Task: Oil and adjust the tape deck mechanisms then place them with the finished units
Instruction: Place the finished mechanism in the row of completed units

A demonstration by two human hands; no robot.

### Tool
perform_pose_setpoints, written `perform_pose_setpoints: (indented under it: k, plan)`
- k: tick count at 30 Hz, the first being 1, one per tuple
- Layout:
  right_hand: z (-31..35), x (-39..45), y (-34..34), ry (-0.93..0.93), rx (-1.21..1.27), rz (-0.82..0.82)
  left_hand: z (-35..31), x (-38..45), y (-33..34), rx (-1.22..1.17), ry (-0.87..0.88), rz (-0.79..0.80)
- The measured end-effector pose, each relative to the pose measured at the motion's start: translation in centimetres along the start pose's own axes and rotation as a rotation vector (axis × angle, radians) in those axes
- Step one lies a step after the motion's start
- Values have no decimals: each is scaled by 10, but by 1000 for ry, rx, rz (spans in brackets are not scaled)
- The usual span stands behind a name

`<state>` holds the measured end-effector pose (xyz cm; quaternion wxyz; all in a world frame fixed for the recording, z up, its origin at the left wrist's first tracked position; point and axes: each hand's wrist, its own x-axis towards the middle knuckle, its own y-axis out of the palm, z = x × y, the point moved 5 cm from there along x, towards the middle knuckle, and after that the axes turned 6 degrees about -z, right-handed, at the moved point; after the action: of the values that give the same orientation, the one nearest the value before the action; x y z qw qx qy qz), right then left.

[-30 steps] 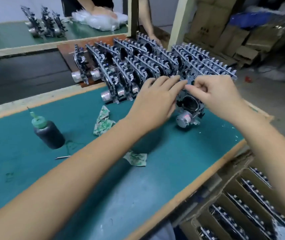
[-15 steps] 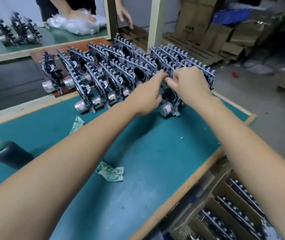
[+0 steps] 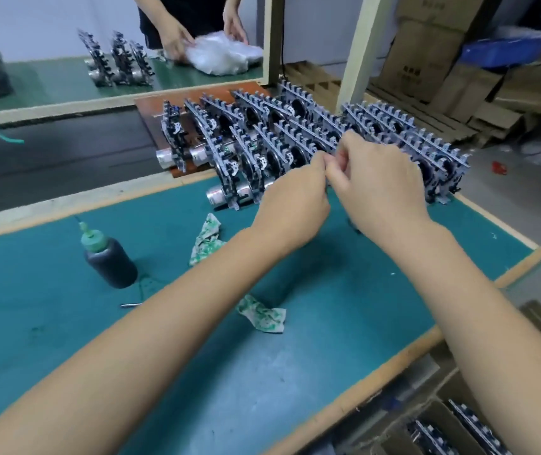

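Observation:
Several grey tape deck mechanisms (image 3: pixel 262 133) stand on edge in close rows at the far side of the teal table mat (image 3: pixel 295 356). My left hand (image 3: pixel 292 205) and my right hand (image 3: pixel 380 185) meet at the front of the rows. Their fingertips pinch the top edge of one tape deck mechanism, which is almost wholly hidden behind them. A dark oil bottle with a green nozzle (image 3: pixel 108 254) stands upright on the mat at the left, well away from both hands.
Two crumpled green-patterned rags (image 3: pixel 206 238) (image 3: pixel 262 315) and a thin metal pin (image 3: pixel 131 304) lie on the mat. A divided carton with more mechanisms (image 3: pixel 459 428) sits below the table's right edge. At a far table, another person handles a plastic bag (image 3: pixel 223 54) beside three mechanisms (image 3: pixel 118 60).
The view has swung back to the left, bringing the oil bottle fully into sight. My hands have closed in together over the mechanism, and its motor is now hidden.

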<state>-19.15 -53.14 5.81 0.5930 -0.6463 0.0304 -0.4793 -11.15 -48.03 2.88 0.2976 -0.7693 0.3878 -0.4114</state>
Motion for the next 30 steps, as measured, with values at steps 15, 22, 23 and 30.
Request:
perform_pose_setpoints:
  k: [15, 22, 23, 30]
  plan:
    - [378, -100, 37, -590, 744, 494, 193, -264, -243, 185, -685, -393]
    - [526, -132, 87, -743, 743, 618, 297, -346, -305, 455, -1087, -502]
    - [542, -136, 93, -762, 737, 637, 305, -355, -314, 489, -1108, -535]
    - [644, -165, 97, -842, 826, 756, 323, -408, -402, 991, -1138, -907]
